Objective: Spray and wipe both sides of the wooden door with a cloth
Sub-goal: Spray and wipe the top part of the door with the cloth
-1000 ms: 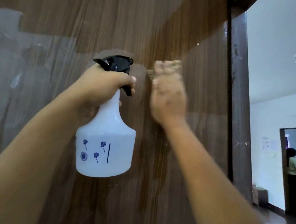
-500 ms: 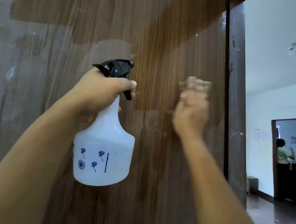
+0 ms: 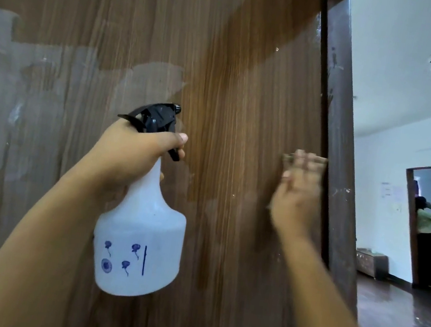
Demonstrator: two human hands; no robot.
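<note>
Right hand (image 3: pixel 297 195) slid rightward to the door's edge, flat fingers pressing a barely visible cloth (image 3: pixel 304 157), glossy wood-grain door (image 3: pixel 248 84), left hand (image 3: pixel 131 156) gripping upright translucent spray bottle (image 3: pixel 139 236), black nozzle pointing right.

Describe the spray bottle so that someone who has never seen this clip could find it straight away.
Start at the big brown wooden door that fills most of the view. In front of its middle, the left hand grips the neck of the spray bottle. It is the only white plastic thing there, with a black trigger head and small blue markings low on its side.
</note>
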